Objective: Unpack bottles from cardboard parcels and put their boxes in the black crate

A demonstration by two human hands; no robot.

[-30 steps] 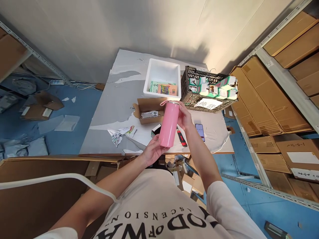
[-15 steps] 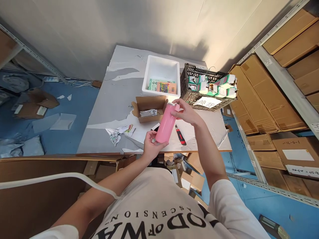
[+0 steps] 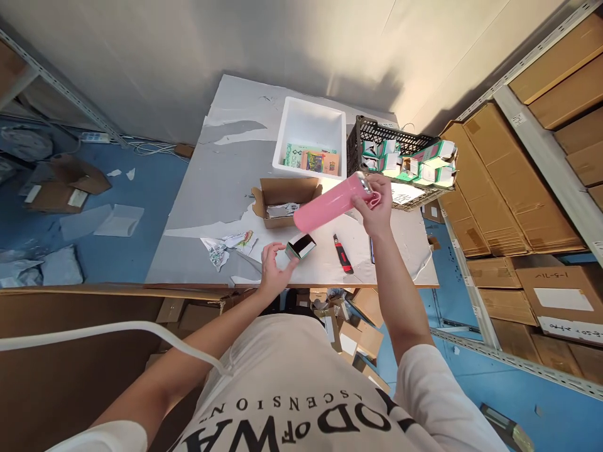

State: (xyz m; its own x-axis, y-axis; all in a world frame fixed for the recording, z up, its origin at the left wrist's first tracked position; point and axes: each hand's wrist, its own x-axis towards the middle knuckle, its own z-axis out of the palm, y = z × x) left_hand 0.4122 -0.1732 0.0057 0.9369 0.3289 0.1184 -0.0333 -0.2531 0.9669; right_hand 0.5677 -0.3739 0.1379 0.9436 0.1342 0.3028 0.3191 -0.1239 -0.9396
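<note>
A pink water bottle (image 3: 325,204) with a silvery rim is held by its capped end in my right hand (image 3: 377,204). It tilts in the air, its base pointing left over the table. Below it stands a small green-and-white box (image 3: 301,246), its dark open top facing up. My left hand (image 3: 277,270) grips that box at its left side, thumb at the near face. A red and black utility knife (image 3: 343,254) lies to the right of the box. Just beyond it, an open cardboard box (image 3: 280,201) holds some crumpled paper.
A white foam box (image 3: 309,119) with coloured packets stands at the back. Beside it, a black crate (image 3: 372,133) holds several green-and-white boxes. Torn paper (image 3: 228,247) lies on the left of the table (image 3: 198,188). Shelves with cartons (image 3: 563,292) line the right side.
My left hand has left the bottle's base and moved down to the small box. My right hand has raised the bottle to the right and tipped it nearer to level.
</note>
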